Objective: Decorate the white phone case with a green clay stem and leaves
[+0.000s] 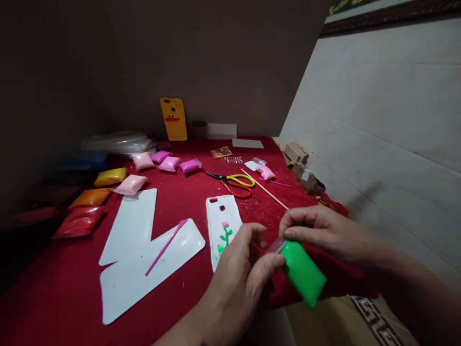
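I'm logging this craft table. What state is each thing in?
green clay packet: held by both hands, tilted
left hand: pinching the packet's top end
right hand: pinching the same end
scissors: shut, lying flat
white phone case: flat, flower on it
pink stick: lying on white sheet

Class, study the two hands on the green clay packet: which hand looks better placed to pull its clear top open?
Probably the right hand: its fingertips pinch the clear top edge of the green clay packet. The left hand grips the packet's near side, steadying it.
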Available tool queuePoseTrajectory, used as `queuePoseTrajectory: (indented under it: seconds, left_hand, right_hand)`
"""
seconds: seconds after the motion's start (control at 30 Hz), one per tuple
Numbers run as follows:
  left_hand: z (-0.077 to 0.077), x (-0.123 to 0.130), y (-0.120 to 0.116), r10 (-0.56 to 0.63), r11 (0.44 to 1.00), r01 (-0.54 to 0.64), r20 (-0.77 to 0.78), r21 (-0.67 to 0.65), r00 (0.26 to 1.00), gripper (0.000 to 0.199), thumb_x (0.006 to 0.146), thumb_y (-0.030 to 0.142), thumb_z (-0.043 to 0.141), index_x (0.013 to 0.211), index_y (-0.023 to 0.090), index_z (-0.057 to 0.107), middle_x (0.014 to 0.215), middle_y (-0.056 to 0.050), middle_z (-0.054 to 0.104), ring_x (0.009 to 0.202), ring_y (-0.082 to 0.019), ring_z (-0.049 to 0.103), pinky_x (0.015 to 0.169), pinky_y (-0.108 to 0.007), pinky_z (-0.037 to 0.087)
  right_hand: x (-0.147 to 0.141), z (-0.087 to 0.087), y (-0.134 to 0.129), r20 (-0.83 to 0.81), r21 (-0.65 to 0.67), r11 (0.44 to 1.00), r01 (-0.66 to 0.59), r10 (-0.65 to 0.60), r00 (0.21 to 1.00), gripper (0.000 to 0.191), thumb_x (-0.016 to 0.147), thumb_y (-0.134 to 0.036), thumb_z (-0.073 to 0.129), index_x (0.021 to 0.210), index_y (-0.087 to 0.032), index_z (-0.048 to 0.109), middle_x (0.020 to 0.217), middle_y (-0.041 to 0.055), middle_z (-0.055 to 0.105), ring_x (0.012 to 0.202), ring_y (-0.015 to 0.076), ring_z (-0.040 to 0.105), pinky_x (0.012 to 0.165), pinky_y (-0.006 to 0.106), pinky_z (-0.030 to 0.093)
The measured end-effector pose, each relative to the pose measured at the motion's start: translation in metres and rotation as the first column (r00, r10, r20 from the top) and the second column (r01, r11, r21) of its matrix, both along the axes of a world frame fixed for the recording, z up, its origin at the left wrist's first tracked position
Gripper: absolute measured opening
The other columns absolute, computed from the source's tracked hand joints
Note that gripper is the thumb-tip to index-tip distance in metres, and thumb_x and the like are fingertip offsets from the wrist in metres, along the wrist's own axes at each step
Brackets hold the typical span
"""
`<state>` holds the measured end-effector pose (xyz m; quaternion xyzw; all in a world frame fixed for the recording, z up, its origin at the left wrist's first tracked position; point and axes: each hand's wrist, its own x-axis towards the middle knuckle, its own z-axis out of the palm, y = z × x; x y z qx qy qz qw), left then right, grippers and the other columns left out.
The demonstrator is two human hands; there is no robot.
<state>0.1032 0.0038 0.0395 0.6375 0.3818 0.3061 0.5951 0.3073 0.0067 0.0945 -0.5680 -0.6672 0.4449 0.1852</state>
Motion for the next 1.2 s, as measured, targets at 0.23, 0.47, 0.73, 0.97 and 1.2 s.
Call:
queuePoseTrajectory:
  seconds: [0.23,0.47,0.73,0.97,1.2]
  left_hand:
    - [0.017,-0.045,-0.009,0.036,0.973,0.004,-0.168,0.23,0.985,0.017,0.093,0.035,0.045,0.088,0.024,0.056,0.079,0.001,0.06,0.071,-0.013,0.055,0.064,-0.022,0.042]
    - [0.013,-0.109,-0.019,0.373,0.926,-0.335,-0.273,0.175,0.887,0.018,0.09,0.042,0.051,0.087,0.025,0.059,0.069,0.003,0.056,0.06,-0.012,0.051,0.054,-0.02,0.04]
    - [-0.001,-0.221,-0.019,0.848,0.51,-0.505,-0.506,0.696,0.158,0.032,0.087,0.047,0.041,0.101,0.026,0.061,0.101,-0.001,0.067,0.091,-0.025,0.063,0.076,-0.033,0.048]
    - [-0.009,-0.279,0.016,0.755,0.59,-0.33,-0.648,0.737,-0.098,0.061,0.081,0.052,0.042,0.118,0.005,0.053,0.111,-0.025,0.061,0.109,-0.044,0.053,0.097,-0.054,0.036]
    - [-0.013,-0.279,0.032,0.668,0.661,-0.321,-0.727,0.678,-0.16,0.069,0.081,0.057,0.044,0.126,0.004,0.048,0.116,-0.027,0.062,0.107,-0.044,0.057,0.088,-0.049,0.044]
  right_hand:
    - [0.013,-0.028,0.061,0.148,0.281,0.953,0.11,-0.156,0.977,0.022,0.08,-0.034,0.06,0.085,-0.016,0.071,0.08,0.0038,0.068,0.073,0.0171,0.06,0.067,0.027,0.048]
    - [-0.031,-0.023,0.059,0.034,0.542,0.798,0.263,-0.334,0.942,0.026,0.089,-0.04,0.051,0.085,-0.018,0.065,0.075,0.0019,0.063,0.069,0.0163,0.057,0.065,0.028,0.043]
    - [-0.078,-0.044,0.025,-0.014,0.718,0.678,0.157,-0.212,0.977,0.015,0.092,-0.03,0.052,0.099,-0.024,0.064,0.085,0.001,0.068,0.073,0.0167,0.064,0.07,0.028,0.05]
    - [-0.062,-0.067,0.03,0.04,0.815,0.557,0.159,-0.329,0.944,0.016,0.09,-0.033,0.054,0.091,-0.022,0.066,0.084,0.0025,0.071,0.072,0.0181,0.067,0.071,0.026,0.052]
    - [-0.059,-0.068,0.026,0.081,0.79,0.601,0.119,-0.295,0.952,0.014,0.089,-0.032,0.055,0.093,-0.025,0.066,0.084,0.0005,0.072,0.068,0.0176,0.066,0.073,0.026,0.052]
